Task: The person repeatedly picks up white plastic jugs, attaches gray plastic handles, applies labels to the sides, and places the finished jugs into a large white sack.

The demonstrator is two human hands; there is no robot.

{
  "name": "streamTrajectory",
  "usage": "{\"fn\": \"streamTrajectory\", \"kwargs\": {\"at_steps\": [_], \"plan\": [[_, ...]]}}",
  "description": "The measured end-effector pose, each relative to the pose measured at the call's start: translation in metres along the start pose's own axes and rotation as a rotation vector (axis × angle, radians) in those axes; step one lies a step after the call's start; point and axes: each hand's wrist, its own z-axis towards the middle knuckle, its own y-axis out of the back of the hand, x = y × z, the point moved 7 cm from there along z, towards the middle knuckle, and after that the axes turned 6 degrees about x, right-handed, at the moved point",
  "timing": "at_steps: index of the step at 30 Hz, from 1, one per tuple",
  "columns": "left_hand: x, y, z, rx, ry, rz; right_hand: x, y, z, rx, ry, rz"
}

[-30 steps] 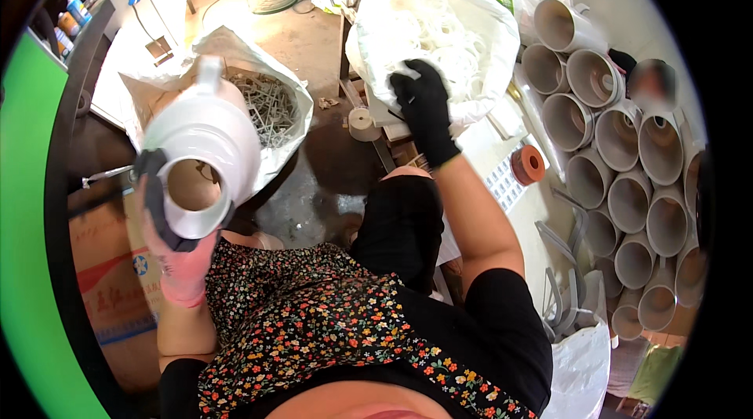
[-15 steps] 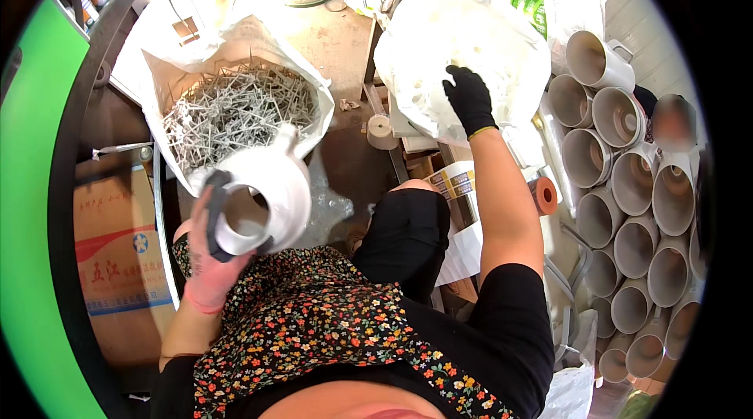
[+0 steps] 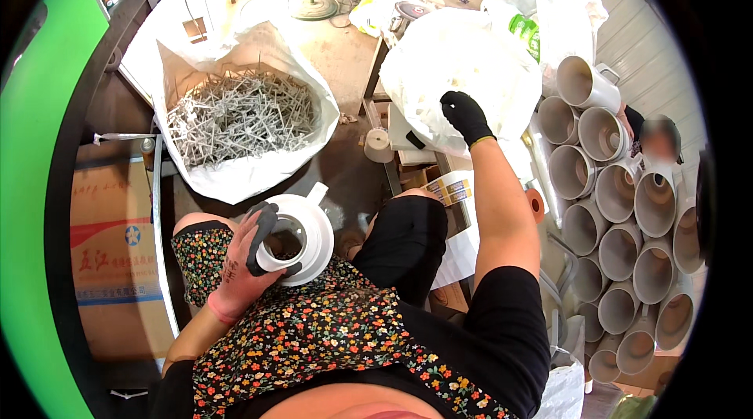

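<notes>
In a pink glove with dark fingers, my left hand (image 3: 245, 258) grips a white tubular plastic piece (image 3: 316, 243) by its near rim, just above my lap. The piece has a round opening, a wide collar and a short stub sticking out at its far side. My right hand (image 3: 467, 116), in a black glove, is over a large white bag (image 3: 510, 97) of pale pieces that are hard to make out in the glare. Its fingers are curled closed, and what they hold, if anything, is hidden. Ahead on the left an open white sack (image 3: 243, 180) holds many thin grey metal pins (image 3: 243, 117).
Grey-white tubes (image 3: 616, 192), some with handles, are stacked on my right, with a person (image 3: 660, 141) partly visible behind them. A cardboard box (image 3: 118, 262) stands on the left. A white roll (image 3: 378, 145) and an orange-brown roll (image 3: 535, 205) lie between the bags and me.
My left hand has brought the white tubular piece right and down toward my lap, turning its opening upward. My right hand's fingers, spread before, have curled in, slightly lower over the bag.
</notes>
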Motion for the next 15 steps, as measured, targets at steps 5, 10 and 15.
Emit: {"fn": "streamTrajectory", "kwargs": {"at_steps": [5,10,15], "plan": [[0.007,-0.004,-0.003,0.008,0.011,-0.013,0.004,-0.024,-0.010,0.245,-0.135,0.082],[0.010,-0.004,-0.009,-0.013,0.028,-0.057,-0.008,-0.034,-0.005,0.255,-0.228,-0.221],[0.012,-0.006,-0.008,-0.032,0.012,-0.063,-0.051,0.020,-0.015,-0.058,-0.267,-0.019]]}}
